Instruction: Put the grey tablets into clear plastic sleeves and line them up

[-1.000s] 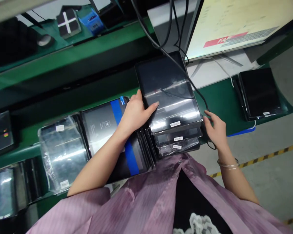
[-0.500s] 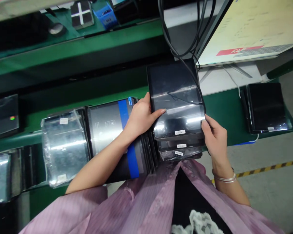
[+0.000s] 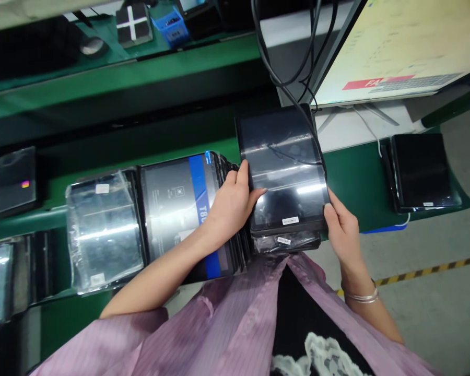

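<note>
My left hand (image 3: 232, 202) grips the left edge of a black tablet (image 3: 284, 167), thumb lying on its glossy screen. My right hand (image 3: 341, 227) holds the tablet's lower right corner, fingers curled round the edge. The tablet carries a small white label near its front edge and lies on top of a short stack of tablets (image 3: 288, 242), some in clear plastic. A black cable (image 3: 297, 107) runs down across the tablet's far right side.
Left of the stack stands a row of tablets with a blue band (image 3: 180, 209), then plastic-wrapped ones (image 3: 104, 230). Another black tablet (image 3: 423, 169) lies at the right on the green bench (image 3: 352, 169). A lit monitor (image 3: 399, 47) hangs above. Floor with yellow-black tape (image 3: 431, 270) at right.
The tablet has slid toward me onto the stack, covering the one beneath. My right hand has moved from the cable to the tablet's lower right corner and both hands have come nearer.
</note>
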Motion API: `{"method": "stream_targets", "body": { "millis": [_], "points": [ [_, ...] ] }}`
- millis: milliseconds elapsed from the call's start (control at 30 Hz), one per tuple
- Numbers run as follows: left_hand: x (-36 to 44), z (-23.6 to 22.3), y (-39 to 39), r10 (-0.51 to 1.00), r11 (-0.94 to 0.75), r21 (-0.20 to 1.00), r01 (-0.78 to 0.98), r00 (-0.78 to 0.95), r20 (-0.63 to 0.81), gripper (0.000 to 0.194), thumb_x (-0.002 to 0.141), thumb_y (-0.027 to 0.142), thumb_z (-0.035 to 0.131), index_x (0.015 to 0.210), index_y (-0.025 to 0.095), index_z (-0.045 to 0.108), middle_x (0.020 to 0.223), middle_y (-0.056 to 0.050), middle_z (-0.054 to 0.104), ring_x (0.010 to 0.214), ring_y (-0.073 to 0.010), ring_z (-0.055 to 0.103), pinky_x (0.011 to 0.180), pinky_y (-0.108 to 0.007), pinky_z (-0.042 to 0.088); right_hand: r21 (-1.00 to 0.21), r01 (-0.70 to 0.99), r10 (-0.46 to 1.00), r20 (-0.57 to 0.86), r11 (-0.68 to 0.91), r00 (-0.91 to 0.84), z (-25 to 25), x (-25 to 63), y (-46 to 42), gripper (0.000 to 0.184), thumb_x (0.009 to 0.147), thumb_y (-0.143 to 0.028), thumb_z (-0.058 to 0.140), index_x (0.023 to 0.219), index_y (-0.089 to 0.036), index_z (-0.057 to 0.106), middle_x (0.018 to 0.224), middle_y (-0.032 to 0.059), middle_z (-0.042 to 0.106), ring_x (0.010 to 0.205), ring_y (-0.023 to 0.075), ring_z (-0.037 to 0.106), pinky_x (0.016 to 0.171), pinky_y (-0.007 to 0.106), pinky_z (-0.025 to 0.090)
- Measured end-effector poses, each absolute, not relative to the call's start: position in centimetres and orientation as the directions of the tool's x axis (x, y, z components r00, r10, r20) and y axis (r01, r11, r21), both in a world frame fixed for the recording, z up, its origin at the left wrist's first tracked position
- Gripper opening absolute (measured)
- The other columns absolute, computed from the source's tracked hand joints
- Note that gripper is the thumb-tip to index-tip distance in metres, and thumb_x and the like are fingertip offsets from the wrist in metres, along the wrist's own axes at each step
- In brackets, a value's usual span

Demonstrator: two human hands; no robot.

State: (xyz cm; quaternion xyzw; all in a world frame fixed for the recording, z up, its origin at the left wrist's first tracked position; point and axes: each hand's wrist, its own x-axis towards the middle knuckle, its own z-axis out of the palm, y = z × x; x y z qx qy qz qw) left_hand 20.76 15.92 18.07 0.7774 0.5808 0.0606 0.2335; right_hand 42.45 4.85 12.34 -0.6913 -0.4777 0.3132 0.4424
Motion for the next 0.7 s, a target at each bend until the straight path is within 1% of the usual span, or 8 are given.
{"method": "stream_targets", "body": {
  "millis": [67,133,267,367,433,533,633,700],
  "points": [
    [20.8,17.9,15.3,0.914,-0.247,0.427,0.870,0.356,-0.196,0.072,0.090,0.040,0.054,0.147,0.005,0.026,0.125,-0.025,0.057,0.107,-0.0328,0.063,0.089,-0.047,0.052,-0.920,0.340,0.924,-0.058,-0.196,0.377,12.0,42.2,5.0,0.046,0.095,-0.044,0.048,0.137,-0.024,0.053,0.138,0.0054,0.057,0.129,0.0239,0.052,0.110,0.045,0.041],
    [20.9,17.9,14.8,0.903,-0.213,0.473,0.855,0.358,-0.240,0.077,0.091,0.041,0.049,0.150,0.004,0.016,0.135,-0.029,0.051,0.114,-0.0359,0.061,0.092,-0.049,0.052,-0.941,0.272,0.929,-0.095,-0.201,0.357,11.6,41.9,5.4,0.050,0.094,-0.046,0.050,0.139,-0.024,0.050,0.139,0.0061,0.056,0.131,0.0238,0.050,0.112,0.045,0.039],
    [21.1,17.8,14.4,0.886,0.074,0.678,0.732,0.264,-0.382,0.089,0.091,0.039,0.049,0.152,0.006,-0.008,0.136,-0.027,0.053,0.118,-0.0315,0.060,0.103,-0.049,0.046,-0.981,0.139,0.951,-0.086,-0.132,0.298,11.2,41.4,6.2,0.053,0.094,-0.044,0.052,0.143,-0.025,0.045,0.145,0.0057,0.050,0.134,0.0231,0.047,0.115,0.044,0.034],
    [21.0,17.9,13.7,0.888,0.289,0.808,0.513,0.172,-0.427,0.100,0.088,0.044,0.056,0.152,0.011,-0.013,0.140,-0.024,0.051,0.121,-0.0278,0.059,0.106,-0.045,0.044,-0.992,0.089,0.939,-0.053,-0.088,0.340,11.7,41.2,5.7,0.052,0.091,-0.042,0.058,0.140,-0.026,0.049,0.144,0.0043,0.051,0.135,0.0246,0.045,0.116,0.046,0.032],
    [20.9,18.4,12.7,0.889,0.378,0.856,0.354,0.118,-0.442,0.107,0.083,0.049,0.063,0.153,0.015,-0.011,0.147,-0.024,0.043,0.121,-0.0279,0.057,0.104,-0.044,0.045,-0.997,0.039,0.924,-0.051,-0.071,0.379,12.4,41.2,4.9,0.051,0.089,-0.041,0.062,0.137,-0.027,0.053,0.143,0.0041,0.053,0.135,0.0269,0.045,0.117,0.049,0.031],
    [20.5,19.3,10.8,0.869,0.479,0.861,0.170,0.045,-0.492,0.113,0.075,0.053,0.071,0.154,0.017,-0.002,0.150,-0.024,0.036,0.121,-0.0299,0.055,0.104,-0.047,0.044,-0.994,-0.093,0.906,-0.086,-0.052,0.413,13.6,41.1,3.3,0.049,0.086,-0.039,0.066,0.133,-0.027,0.057,0.141,0.0053,0.055,0.135,0.0304,0.044,0.117,0.054,0.029],
    [19.8,20.3,9.0,0.875,0.484,0.873,0.064,-0.005,-0.484,0.109,0.070,0.054,0.075,0.153,0.018,0.014,0.146,-0.019,0.044,0.121,-0.0290,0.054,0.107,-0.045,0.041,-0.983,-0.183,0.910,-0.091,-0.018,0.404,14.1,40.3,1.4,0.049,0.087,-0.036,0.065,0.134,-0.027,0.056,0.143,0.0053,0.052,0.137,0.0306,0.042,0.117,0.053,0.028],
    [19.1,21.1,8.0,0.902,0.431,0.903,-0.007,-0.006,-0.431,0.097,0.070,0.054,0.075,0.148,0.019,0.031,0.138,-0.015,0.052,0.119,-0.0275,0.056,0.105,-0.042,0.043,-0.987,-0.160,0.919,-0.060,0.003,0.389,13.8,39.4,0.2,0.051,0.087,-0.036,0.063,0.136,-0.028,0.053,0.145,0.0046,0.050,0.138,0.0306,0.041,0.117,0.051,0.030]
  ]
}}
